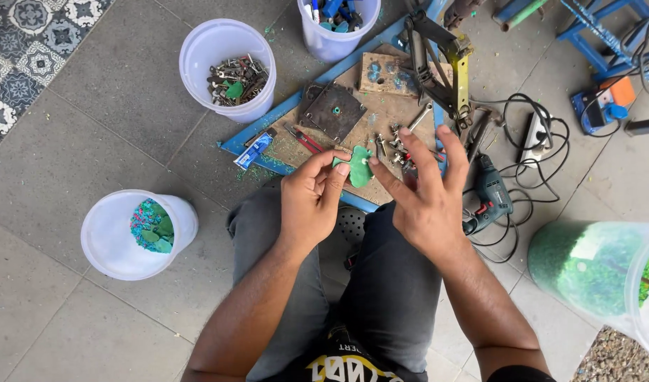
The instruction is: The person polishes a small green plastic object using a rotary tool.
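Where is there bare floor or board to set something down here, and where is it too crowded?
Bare grey floor tiles lie between the bucket of metal parts and the bucket of green scraps. The wooden board beyond the left hand and right hand is crowded; drill and cables fill the right.

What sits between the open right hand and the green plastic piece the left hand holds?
Nothing visible. The left hand pinches the green plastic piece; the right hand, fingers spread, is right beside it, with no object between.
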